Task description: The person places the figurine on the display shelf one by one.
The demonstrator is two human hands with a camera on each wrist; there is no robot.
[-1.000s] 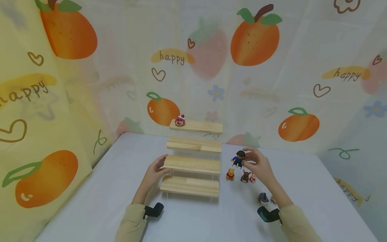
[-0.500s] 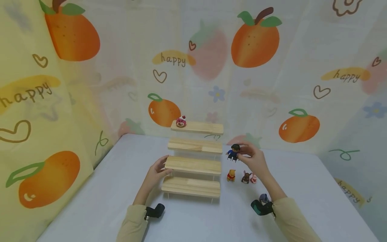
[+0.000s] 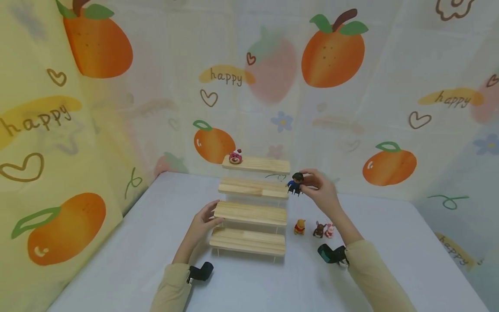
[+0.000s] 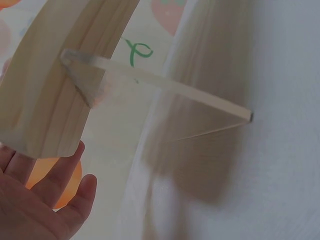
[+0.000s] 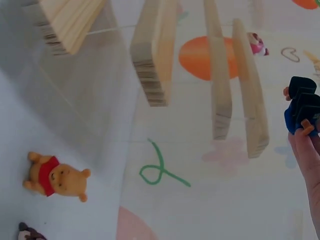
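A four-tier wooden step shelf (image 3: 251, 212) with thin clear supports stands on the white table. My left hand (image 3: 204, 216) rests at the left end of one of its lower boards. In the left wrist view, fingers (image 4: 70, 160) touch the end of that board (image 4: 55, 100), and the outermost digit stands apart from it. My right hand (image 3: 321, 190) pinches a small toy figure (image 3: 295, 183) with dark hair and blue clothes. The figure hangs just right of the second board from the top. A pink bear figure (image 3: 235, 157) sits on the top board's left end.
Right of the shelf stand a Winnie the Pooh figure (image 3: 299, 227), a brown animal figure (image 3: 319, 229) and a pink piglet figure (image 3: 329, 230). A fruit-printed cloth (image 3: 273, 104) encloses the table at the back and sides. Black wrist cameras (image 3: 332, 254) sit on both wrists.
My right hand has moved up and left, bringing the dark-haired figure beside the shelf. My left hand has stayed at the board's end. The grey figure near the right wrist is now hidden.
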